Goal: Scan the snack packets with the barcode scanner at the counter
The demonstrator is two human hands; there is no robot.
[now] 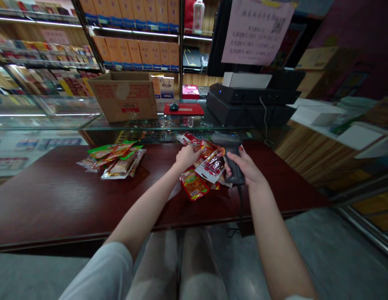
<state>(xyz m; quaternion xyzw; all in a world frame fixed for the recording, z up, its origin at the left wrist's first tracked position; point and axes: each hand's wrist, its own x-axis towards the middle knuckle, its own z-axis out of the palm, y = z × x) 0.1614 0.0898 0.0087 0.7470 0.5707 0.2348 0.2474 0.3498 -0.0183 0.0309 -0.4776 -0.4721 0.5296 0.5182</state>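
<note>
My right hand (248, 167) is wrapped round the grip of a dark barcode scanner (234, 168), its head tilted over a heap of snack packets. My left hand (188, 157) reaches into the same heap, fingers closed on the edge of a red snack packet (207, 147); the fingertips are partly hidden. Between the hands lies a white and dark red packet (212, 166). Nearer me is a red-rimmed packet with a green label (194, 184). Further left, a second pile of green, orange and clear snack packets (117, 156) rests on the dark red table (71, 204).
A cardboard box (125, 98) stands on the glass counter (169, 123) behind the table. Beside it are a mouse (174, 107) on a red mat and a black till machine (247, 104) under a monitor with a paper sign (256, 31). The scanner's cable (240, 202) hangs down the table front.
</note>
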